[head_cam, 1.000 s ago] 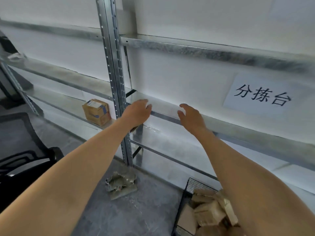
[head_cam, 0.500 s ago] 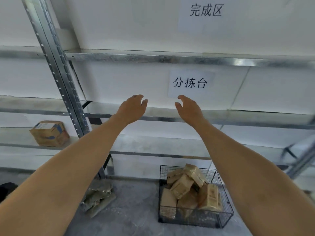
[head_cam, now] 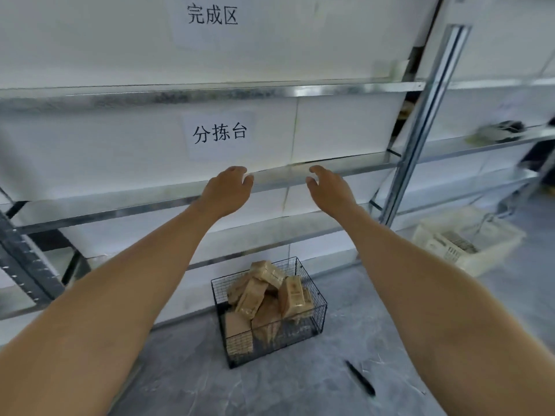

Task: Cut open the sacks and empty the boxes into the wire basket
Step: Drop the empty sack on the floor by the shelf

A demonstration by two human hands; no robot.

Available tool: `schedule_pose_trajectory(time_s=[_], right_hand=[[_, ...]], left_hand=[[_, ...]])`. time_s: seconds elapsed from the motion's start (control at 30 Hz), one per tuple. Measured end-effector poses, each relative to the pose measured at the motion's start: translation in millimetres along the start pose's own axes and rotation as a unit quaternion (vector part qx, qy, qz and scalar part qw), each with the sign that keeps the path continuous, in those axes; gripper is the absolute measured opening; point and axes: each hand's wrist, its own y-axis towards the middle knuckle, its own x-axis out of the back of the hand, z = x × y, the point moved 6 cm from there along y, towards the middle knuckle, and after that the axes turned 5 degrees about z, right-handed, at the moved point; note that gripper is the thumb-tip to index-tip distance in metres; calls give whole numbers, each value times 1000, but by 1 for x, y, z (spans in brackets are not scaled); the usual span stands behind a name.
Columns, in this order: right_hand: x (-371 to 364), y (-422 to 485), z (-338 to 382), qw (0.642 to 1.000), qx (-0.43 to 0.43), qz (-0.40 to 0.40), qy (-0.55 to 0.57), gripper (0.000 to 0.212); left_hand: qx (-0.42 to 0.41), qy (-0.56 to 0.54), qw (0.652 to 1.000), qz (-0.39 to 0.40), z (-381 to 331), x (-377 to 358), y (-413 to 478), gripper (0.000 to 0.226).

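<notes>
Many boxes (head_cam: 264,292) jumbled, wire basket (head_cam: 315,322) upright

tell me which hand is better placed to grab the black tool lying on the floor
Right, probably. The black tool lies on the floor right of the wire basket, beneath the right forearm. Both the right hand and left hand are open and empty, up by the shelf.

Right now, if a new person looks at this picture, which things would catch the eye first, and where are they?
First come the two bare arms reaching forward, the left hand and right hand open and empty before the metal shelf. Below them on the grey floor stands the black wire basket, piled with brown boxes. Two paper signs with Chinese characters hang on the white wall above.
</notes>
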Motion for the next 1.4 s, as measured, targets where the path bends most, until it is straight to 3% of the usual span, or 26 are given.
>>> schedule_pose_trajectory(time_s=[0.37, 0.8, 1.13, 1.4], right_hand=[[75, -53, -146, 992, -122, -37, -19, 42], [121, -49, -291, 988, -146, -34, -30, 39], [64, -34, -391, 982, -185, 45, -9, 42], [-7, -11, -450, 968, -238, 81, 5, 32]], left_hand=[[-82, -2, 996, 38, -135, -70, 24, 42], [-97, -14, 992, 79, -260, -166, 78, 52], [-53, 15, 989, 140, -263, -269, 119, 49], [-53, 19, 974, 221, -232, -363, 163, 46]])
